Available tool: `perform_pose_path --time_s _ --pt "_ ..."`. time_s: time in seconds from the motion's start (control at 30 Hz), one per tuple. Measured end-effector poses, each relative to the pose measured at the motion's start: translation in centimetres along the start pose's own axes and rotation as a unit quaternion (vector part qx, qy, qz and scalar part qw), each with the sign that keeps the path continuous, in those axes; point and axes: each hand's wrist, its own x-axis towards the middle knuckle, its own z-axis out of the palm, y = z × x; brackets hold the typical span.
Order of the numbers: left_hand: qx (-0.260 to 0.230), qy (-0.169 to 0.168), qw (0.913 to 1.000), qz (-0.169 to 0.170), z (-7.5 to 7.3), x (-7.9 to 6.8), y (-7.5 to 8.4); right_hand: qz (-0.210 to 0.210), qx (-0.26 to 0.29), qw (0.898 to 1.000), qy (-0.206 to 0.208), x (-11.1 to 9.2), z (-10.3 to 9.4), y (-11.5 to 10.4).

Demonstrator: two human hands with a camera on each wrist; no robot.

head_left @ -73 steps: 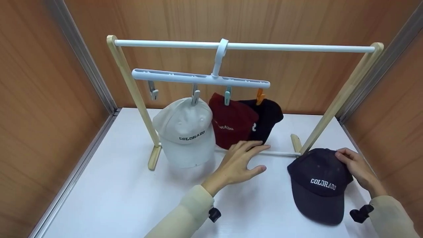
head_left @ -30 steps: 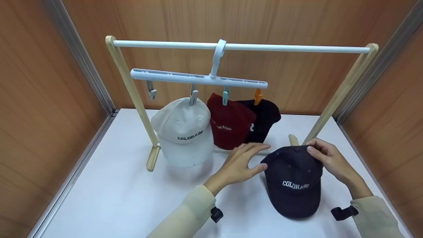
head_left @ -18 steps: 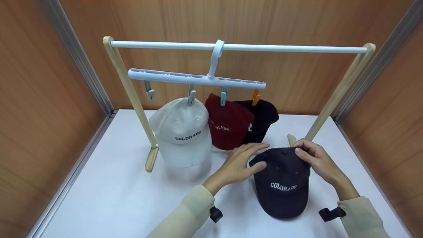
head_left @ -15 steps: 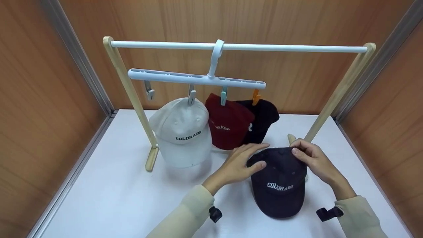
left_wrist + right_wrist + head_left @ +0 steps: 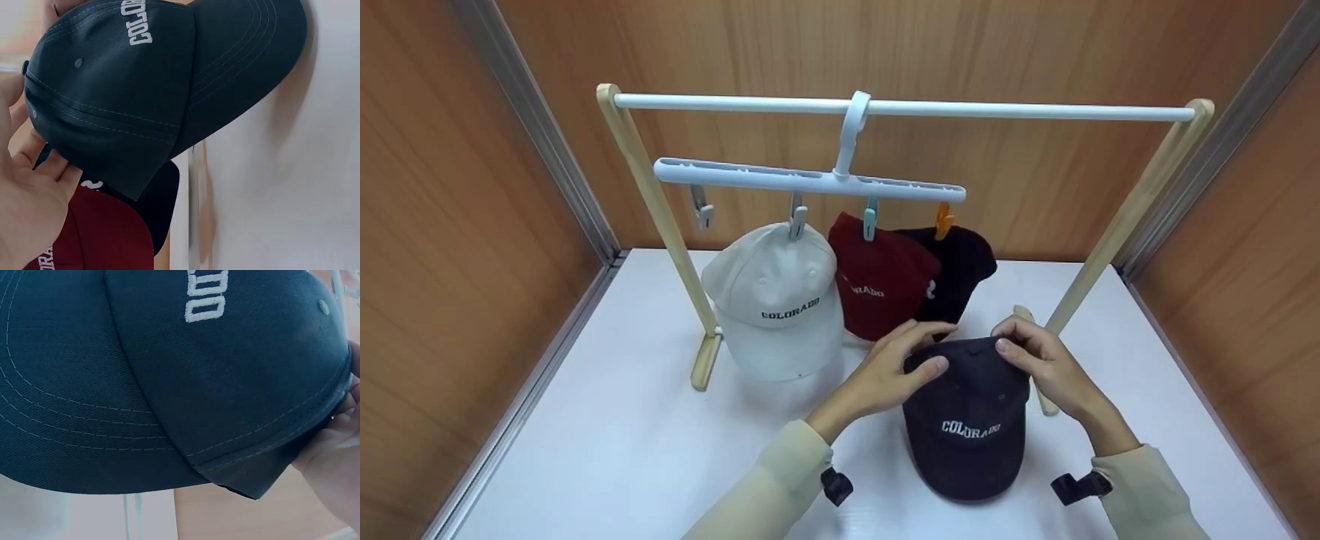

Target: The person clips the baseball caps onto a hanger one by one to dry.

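Note:
A navy baseball cap (image 5: 966, 420) with white COLORADO lettering is upright, brim down, between the two hands. My right hand (image 5: 1046, 367) pinches the top right of its crown, thumb in front and fingers behind. My left hand (image 5: 877, 371) is at the crown's upper left, thumb across the front and other fingers behind the edge. In the left wrist view, fingers (image 5: 53, 163) meet the cap's side. Behind hang a white cap (image 5: 780, 300), a dark red cap (image 5: 881, 277) and a black cap (image 5: 960, 262), each from a clip.
A pale blue clip hanger (image 5: 810, 178) hooks over the white rail (image 5: 1020, 110) of a wooden-legged rack. Its leftmost grey clip (image 5: 703, 210) holds nothing. An orange clip (image 5: 944, 220) is at its right end. Wooden panels (image 5: 1245, 315) enclose the white table (image 5: 607, 450).
My right hand has brought the navy cap leftward from the table's right side to my left hand. My left hand has shifted slightly left, its thumb now over the crown.

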Motion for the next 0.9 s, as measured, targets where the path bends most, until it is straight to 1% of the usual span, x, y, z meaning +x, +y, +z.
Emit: perform_pose_path --time_s 0.27,0.57,0.67,0.9 --pt "-0.043 -0.008 0.999 -0.009 -0.7 -0.5 0.3 -0.004 -0.001 1.0 0.004 0.2 1.2 -0.9" --pt "-0.099 -0.013 0.995 -0.001 -1.8 -1.2 1.4 -0.023 0.0 1.0 0.0 0.6 2.3 -1.9" --pt "-0.101 -0.013 0.9948 -0.002 -2.2 -1.5 1.7 -0.028 0.0 1.0 -0.007 0.7 2.6 -2.1" --pt "-0.079 -0.006 0.9968 -0.007 -3.2 -2.2 2.3 -0.042 -0.008 0.999 -0.019 1.0 3.3 -2.4"
